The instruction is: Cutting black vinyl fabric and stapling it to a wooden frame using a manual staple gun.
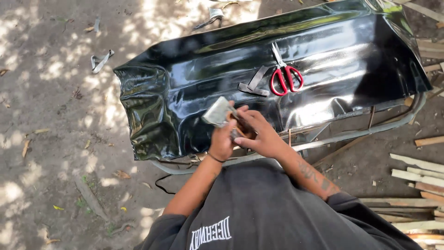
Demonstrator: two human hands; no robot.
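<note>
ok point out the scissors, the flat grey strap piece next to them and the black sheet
red-handled scissors (286, 76), head view, on the pivot just above the handles
grey strap piece (254, 84), head view, on its middle
glossy black sheet (194, 69), head view, on a bare part left of the strap

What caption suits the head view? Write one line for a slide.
Both hands, left hand and right hand, grip a metal tool over glossy black sheeting; red scissors lie nearby.

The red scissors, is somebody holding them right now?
No, the red scissors lie alone on the shiny black sheet, away from both hands.
</note>
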